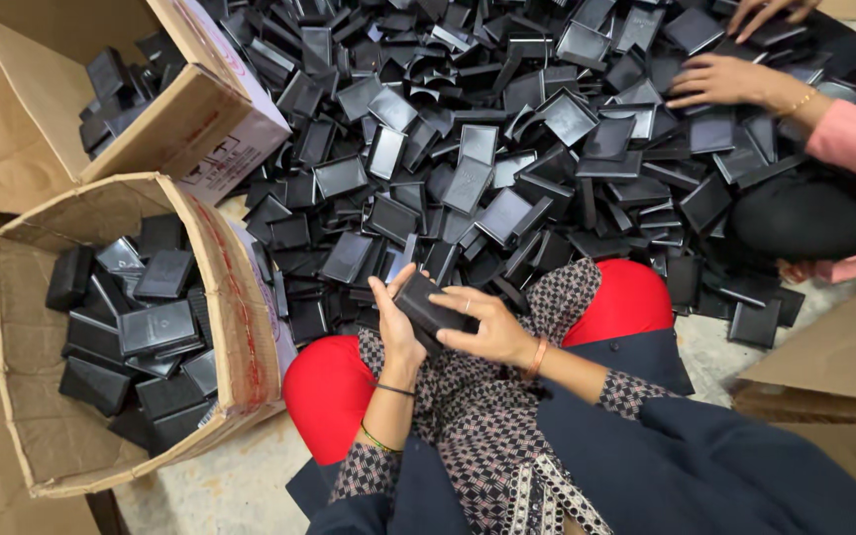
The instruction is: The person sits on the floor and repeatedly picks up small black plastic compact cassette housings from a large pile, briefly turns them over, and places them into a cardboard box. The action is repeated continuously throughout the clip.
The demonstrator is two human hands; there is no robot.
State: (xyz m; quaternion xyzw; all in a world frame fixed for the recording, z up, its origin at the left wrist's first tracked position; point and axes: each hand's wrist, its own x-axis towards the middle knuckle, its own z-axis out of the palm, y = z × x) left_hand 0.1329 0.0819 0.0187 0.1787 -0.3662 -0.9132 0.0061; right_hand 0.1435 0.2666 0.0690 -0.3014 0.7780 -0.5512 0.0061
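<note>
Both hands' fingers [468, 302] gripping black box [426, 307], cardboard carton [235, 327] left

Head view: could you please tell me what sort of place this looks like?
Probably a small workshop floor for hand assembly or packing. A big heap of black cases covers the floor, cardboard boxes hold finished ones, and both hands, left hand and right hand, hold one case.

My two hands, left [395, 322] and right [492, 327], share one black box [428, 309]. Two cardboard cartons stand at nine o'clock [235, 327] and eleven o'clock [205, 119]. A heap [507, 149] of black pieces, too many to count, fills twelve o'clock. Two co-worker hands [720, 79] [765, 10] reach in at two o'clock.
</note>
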